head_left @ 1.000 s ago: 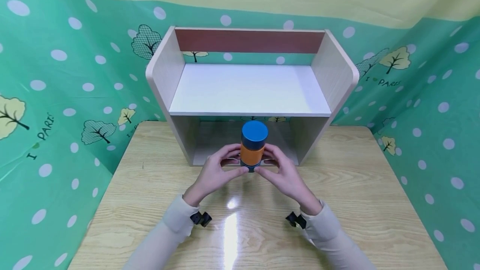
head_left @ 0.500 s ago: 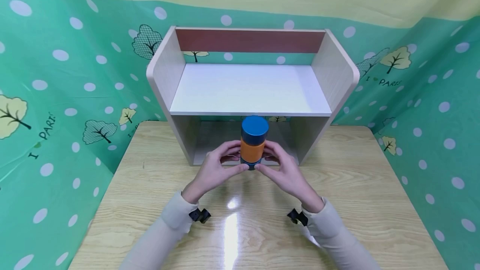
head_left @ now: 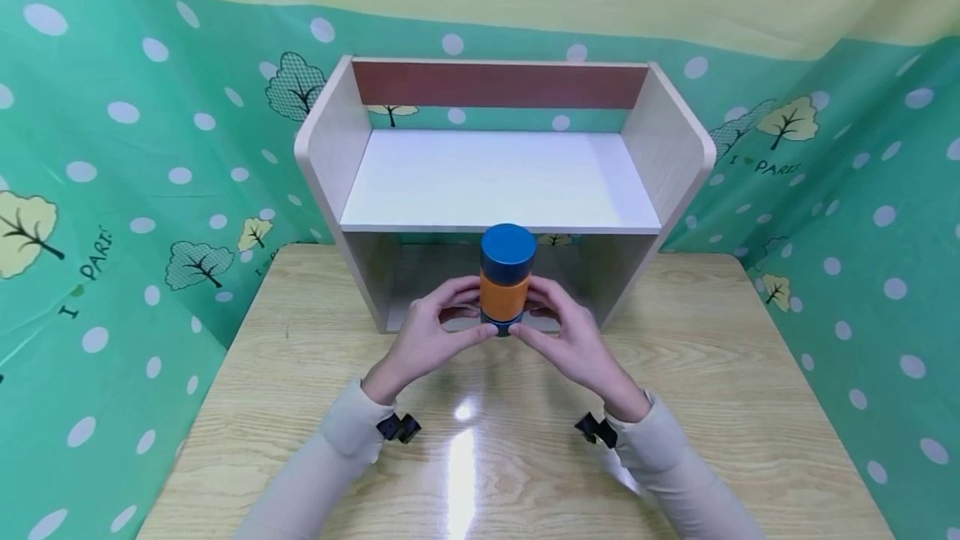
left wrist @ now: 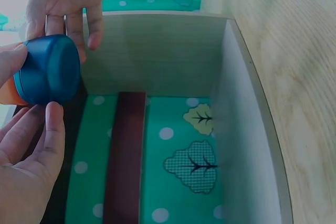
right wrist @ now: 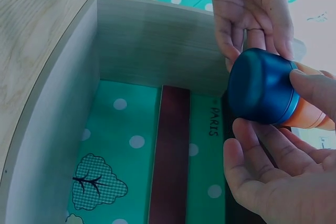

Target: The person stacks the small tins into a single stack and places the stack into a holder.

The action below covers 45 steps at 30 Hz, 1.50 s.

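Observation:
A cylindrical bottle (head_left: 504,297) with a blue cap, an orange middle and a dark blue base is held upright in the head view. It is just in front of the shelf unit's lower compartment, and its cap overlaps the upper board's front edge. On its left side my left hand (head_left: 429,333) grips it between thumb and fingers; my right hand (head_left: 564,338) does the same from the right. Both thumbs meet the lower part, while the fingertips behind are mostly hidden. Both wrist views show the blue cap (left wrist: 50,69) close up between the two hands.
A pale two-level shelf unit (head_left: 502,182) with a reddish-brown back strip (head_left: 498,84) stands on a light wooden table (head_left: 315,340). Its side panels (head_left: 667,140) rise on both sides. Green patterned cloth (head_left: 112,190) hangs behind and beside the table.
Both hands have lifted the bottle slightly, so its cap now overlaps the upper board's front edge. The grip looks the same.

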Each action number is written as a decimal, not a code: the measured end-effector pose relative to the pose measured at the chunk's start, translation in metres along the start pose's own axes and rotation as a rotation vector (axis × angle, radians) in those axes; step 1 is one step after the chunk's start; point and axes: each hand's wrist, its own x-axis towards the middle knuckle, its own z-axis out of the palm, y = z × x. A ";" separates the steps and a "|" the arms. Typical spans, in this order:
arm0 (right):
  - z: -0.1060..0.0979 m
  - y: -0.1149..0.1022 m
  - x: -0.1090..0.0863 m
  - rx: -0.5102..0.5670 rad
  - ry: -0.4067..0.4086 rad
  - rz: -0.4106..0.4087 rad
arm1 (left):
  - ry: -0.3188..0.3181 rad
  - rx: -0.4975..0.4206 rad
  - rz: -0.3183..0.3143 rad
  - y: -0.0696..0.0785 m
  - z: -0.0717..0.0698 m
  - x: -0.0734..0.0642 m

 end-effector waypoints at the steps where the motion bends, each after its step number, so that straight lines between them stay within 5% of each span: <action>1: -0.001 -0.004 0.000 -0.003 -0.001 -0.004 | 0.000 -0.001 0.004 0.000 0.000 0.000; 30: -0.014 -0.030 0.013 -0.023 0.028 -0.124 | 0.027 0.056 0.164 0.031 -0.011 0.016; 38: -0.016 -0.002 0.022 -0.022 0.026 -0.127 | 0.025 0.063 0.161 0.039 -0.015 0.020; 45: -0.020 -0.004 0.026 -0.028 0.024 -0.168 | 0.018 0.079 0.169 0.043 -0.020 0.024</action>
